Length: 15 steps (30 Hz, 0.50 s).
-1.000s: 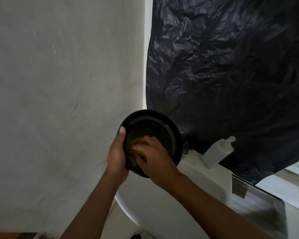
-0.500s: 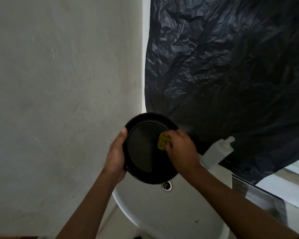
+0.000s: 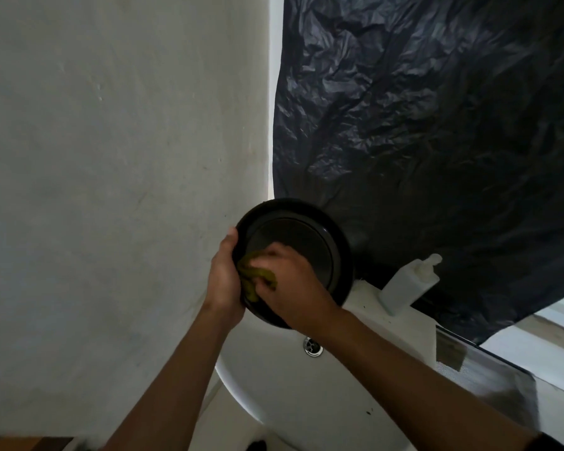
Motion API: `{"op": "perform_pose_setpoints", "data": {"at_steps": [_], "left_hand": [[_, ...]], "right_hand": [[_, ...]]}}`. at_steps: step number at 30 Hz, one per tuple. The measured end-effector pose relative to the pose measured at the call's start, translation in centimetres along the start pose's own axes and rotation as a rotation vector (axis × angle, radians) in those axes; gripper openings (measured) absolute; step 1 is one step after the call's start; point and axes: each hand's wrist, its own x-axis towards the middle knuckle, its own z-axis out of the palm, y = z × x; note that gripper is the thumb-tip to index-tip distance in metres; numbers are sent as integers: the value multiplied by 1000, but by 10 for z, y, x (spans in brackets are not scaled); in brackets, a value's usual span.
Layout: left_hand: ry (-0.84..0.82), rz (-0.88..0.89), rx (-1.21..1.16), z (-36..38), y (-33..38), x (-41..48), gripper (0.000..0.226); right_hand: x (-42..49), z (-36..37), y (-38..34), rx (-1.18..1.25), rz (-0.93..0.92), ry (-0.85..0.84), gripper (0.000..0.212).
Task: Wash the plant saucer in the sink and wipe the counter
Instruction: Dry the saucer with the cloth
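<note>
A round black plant saucer (image 3: 303, 236) is held tilted above the white sink (image 3: 274, 395), its inner face turned toward me. My left hand (image 3: 223, 281) grips its left rim, thumb over the edge. My right hand (image 3: 287, 281) holds a yellow-green sponge (image 3: 254, 278) pressed against the lower left of the saucer's inside. The sink's metal drain (image 3: 313, 346) shows just below the saucer.
A white pump soap bottle (image 3: 407, 284) stands on the sink's back ledge to the right. Black plastic sheeting (image 3: 437, 125) hangs behind the sink. A plain wall (image 3: 111, 190) fills the left. The counter (image 3: 502, 382) runs along the right.
My right hand and the sponge have swept from the saucer's right side to its lower left. The left hand keeps its grip on the rim.
</note>
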Motion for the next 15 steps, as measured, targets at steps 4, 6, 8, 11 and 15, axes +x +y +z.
{"op": "perform_pose_setpoints", "data": {"at_steps": [4, 6, 8, 11, 15], "left_hand": [[110, -15, -12, -13, -3, 7, 52], [136, -23, -10, -17, -6, 9, 51], [134, -36, 6, -20, -9, 10, 51], [103, -39, 73, -21, -11, 10, 53], [33, -18, 169, -19, -14, 8, 53]], "right_hand": [[-26, -1, 14, -14, 86, -83, 25], [-34, -5, 22, -79, 150, -88, 23], [-34, -11, 31, -168, 226, -80, 24], [-27, -21, 40, -314, 345, -15, 25], [-11, -24, 57, -334, 379, 114, 20]]}}
